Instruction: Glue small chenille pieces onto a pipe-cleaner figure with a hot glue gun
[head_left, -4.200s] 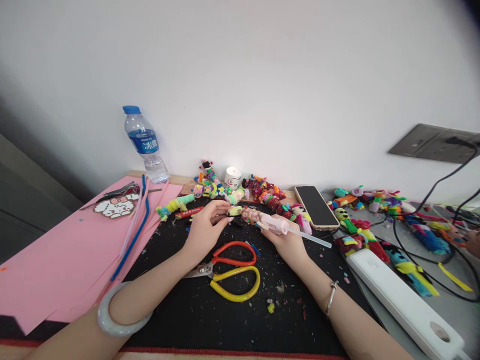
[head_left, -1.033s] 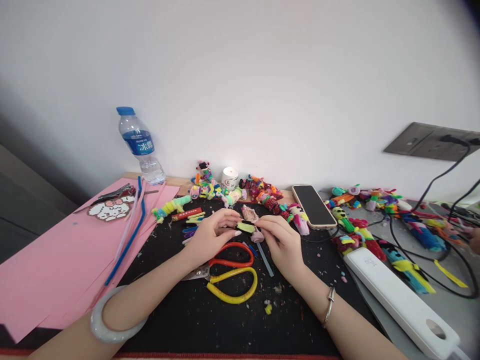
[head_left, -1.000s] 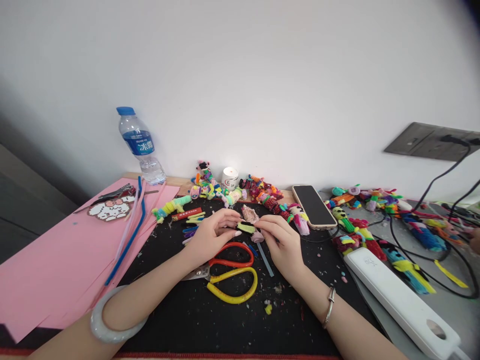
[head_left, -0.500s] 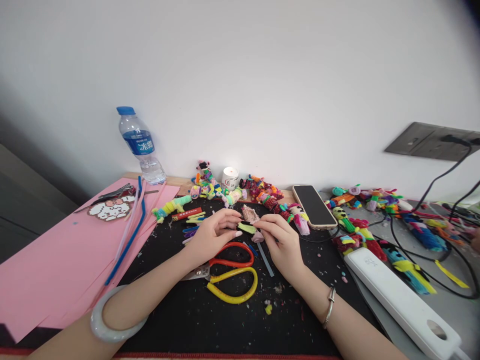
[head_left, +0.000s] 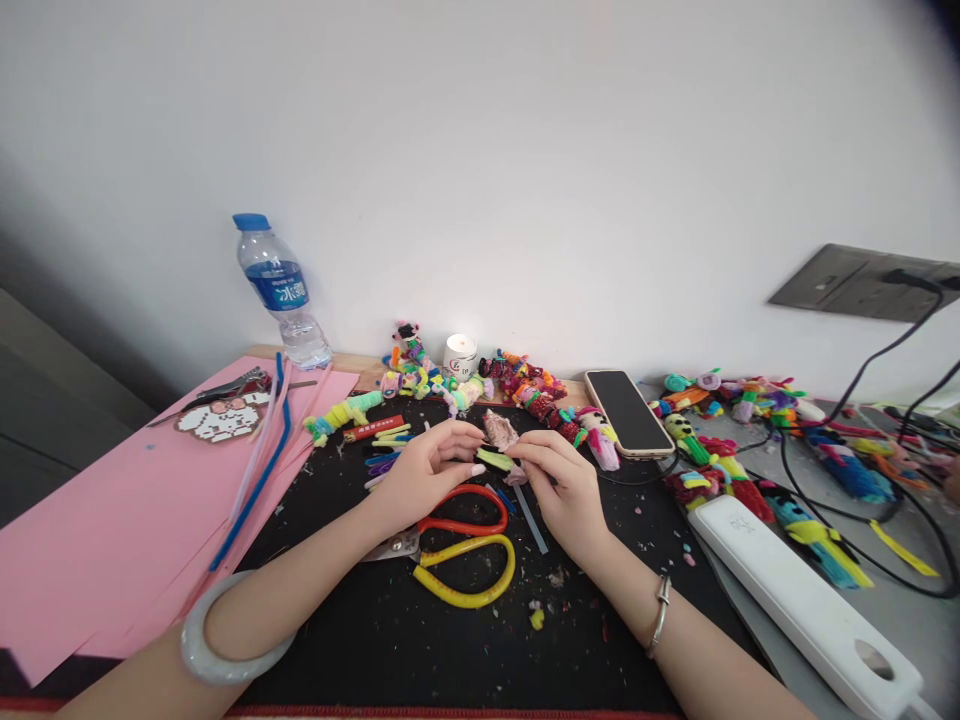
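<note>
Between my two hands is a small green-and-black fuzzy pipe-cleaner piece [head_left: 495,459]. My left hand [head_left: 439,465] has its thumb and fingers closed around the left end. My right hand [head_left: 559,480] pinches the right end with thumb and forefinger. Fingertips hide part of the piece. A crumpled pinkish-brown scrap [head_left: 500,430] lies just behind it. Below my hands rest large scissors with a red handle loop [head_left: 466,527] and a yellow handle loop [head_left: 466,600]. A translucent glue stick [head_left: 531,520] lies beside my right hand.
Several pipe-cleaner dolls [head_left: 534,390] line the wall around a white cup [head_left: 460,356]. A phone [head_left: 630,412] lies behind my right hand, a white power strip [head_left: 806,605] to the right. Pink sheets [head_left: 135,510] and a tilted water bottle [head_left: 281,290] are left. Scraps dot the black mat [head_left: 360,640].
The green-and-black piece has turned slightly between my fingers, showing more of its black edge. Both hands stay in almost the same place.
</note>
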